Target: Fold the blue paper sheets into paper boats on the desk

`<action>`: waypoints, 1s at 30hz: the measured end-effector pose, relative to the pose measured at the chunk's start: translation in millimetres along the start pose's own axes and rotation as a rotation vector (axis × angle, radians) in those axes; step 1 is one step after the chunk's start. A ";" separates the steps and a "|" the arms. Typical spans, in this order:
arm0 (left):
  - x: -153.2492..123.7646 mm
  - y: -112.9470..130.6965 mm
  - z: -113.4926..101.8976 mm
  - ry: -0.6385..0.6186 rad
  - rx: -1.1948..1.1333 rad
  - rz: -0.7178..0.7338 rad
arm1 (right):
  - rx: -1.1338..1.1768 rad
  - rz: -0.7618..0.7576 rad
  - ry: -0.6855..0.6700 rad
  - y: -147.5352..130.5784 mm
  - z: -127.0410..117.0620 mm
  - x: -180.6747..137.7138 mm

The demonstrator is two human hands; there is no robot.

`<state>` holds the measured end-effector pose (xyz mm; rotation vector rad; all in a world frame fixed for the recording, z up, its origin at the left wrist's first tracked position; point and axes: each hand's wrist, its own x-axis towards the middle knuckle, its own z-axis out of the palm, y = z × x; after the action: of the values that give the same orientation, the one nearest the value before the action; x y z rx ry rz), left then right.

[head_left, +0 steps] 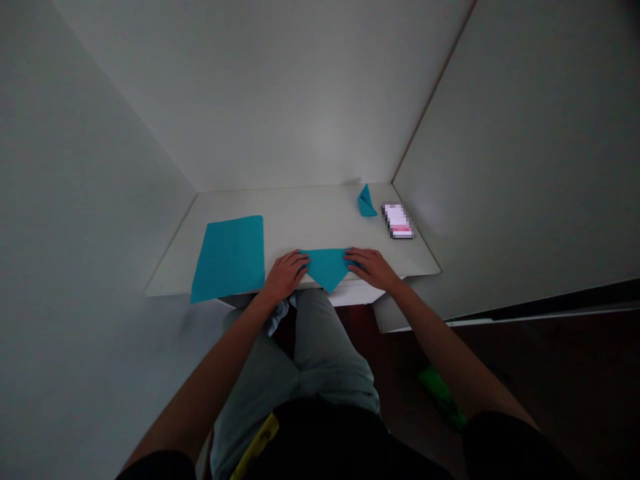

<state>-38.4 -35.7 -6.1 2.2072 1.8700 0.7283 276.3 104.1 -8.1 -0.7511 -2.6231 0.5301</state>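
A folded piece of teal paper point(327, 268) lies at the front edge of the white table. It has a straight top edge, and its lower point hangs over the table edge. On its left corner rest the fingers of my left hand point(286, 275), stretched out and lying flat. My right hand point(371, 267) lies likewise on the right corner, fingers extended and slightly apart. Both corners are partly covered by my fingertips. Left of my left hand is a larger teal sheet point(230, 257), unfolded, its near edge reaching past the table edge.
Toward the back right of the white table point(300, 213) stands a small folded teal paper shape point(367, 202). Beside it lies a phone point(399, 221) with a lit, blurred screen. Walls enclose the table at left, back and right. A green item point(443, 397) is on the dark floor.
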 end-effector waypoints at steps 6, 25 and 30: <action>-21.5 -13.4 -16.0 -0.172 -0.052 0.125 | 0.073 -0.071 -0.114 10.5 -18.9 -21.9; 32.9 -25.5 -11.8 -0.112 -0.083 -0.091 | 0.079 0.099 0.061 22.0 -2.4 3.0; 35.7 -33.7 -3.8 -0.128 -0.102 -0.163 | 0.084 0.117 0.041 27.2 -5.6 4.4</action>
<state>-66.3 4.8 -7.7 1.9638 1.8790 0.6230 286.8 129.5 -14.3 -0.8830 -2.5140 0.6461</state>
